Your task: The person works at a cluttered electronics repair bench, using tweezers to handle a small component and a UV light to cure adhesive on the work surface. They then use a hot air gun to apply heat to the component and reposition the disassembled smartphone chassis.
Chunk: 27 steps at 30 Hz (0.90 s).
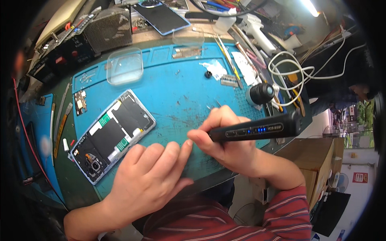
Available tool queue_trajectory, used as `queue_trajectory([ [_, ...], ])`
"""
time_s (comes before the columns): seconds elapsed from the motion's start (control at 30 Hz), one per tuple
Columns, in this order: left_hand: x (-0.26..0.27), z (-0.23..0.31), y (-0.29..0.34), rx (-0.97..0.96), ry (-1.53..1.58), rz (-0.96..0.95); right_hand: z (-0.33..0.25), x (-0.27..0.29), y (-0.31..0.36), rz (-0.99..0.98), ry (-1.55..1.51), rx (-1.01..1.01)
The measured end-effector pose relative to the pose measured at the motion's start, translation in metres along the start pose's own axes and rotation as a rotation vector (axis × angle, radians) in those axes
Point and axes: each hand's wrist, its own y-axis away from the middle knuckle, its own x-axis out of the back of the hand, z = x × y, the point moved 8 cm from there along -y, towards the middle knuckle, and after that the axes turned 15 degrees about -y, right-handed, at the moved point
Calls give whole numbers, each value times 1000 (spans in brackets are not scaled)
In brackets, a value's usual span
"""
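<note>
My right hand (229,140) is closed around a black pen-shaped electric tool (257,129) with a row of blue lights. Its thick end points right, and its working tip is hidden behind my fingers. My left hand (150,176) is beside it, palm down with bent fingers and the thumb sticking out to the right. The left index fingertip meets the right thumb and finger, and I see nothing held in that hand. Left of my hands, an opened smartphone (102,134) lies tilted on the blue work mat (173,92), its black inside, green-and-white labels and camera part showing.
A clear plastic box (124,67) stands at the mat's far left. A small circuit board (80,102) lies left of the phone. To the right are a round black-topped container (260,94), tweezers (229,60) and a white cable (297,66). Another phone panel (161,16) lies at the back.
</note>
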Motion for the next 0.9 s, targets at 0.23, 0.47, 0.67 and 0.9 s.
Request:
queue_trajectory([
  [0.23,-1,0,1,37,12,-58,-6,-8,-8,26,114,113],
  [0.47,0,0,0,48,29,-113,-8,-9,-9,7,213,228],
  [0.67,-1,0,-1,47,28,-104,-5,-8,-12,34,172,214],
  [0.9,0,0,-2,44,31,-101,-5,-10,-11,38,228,236],
])
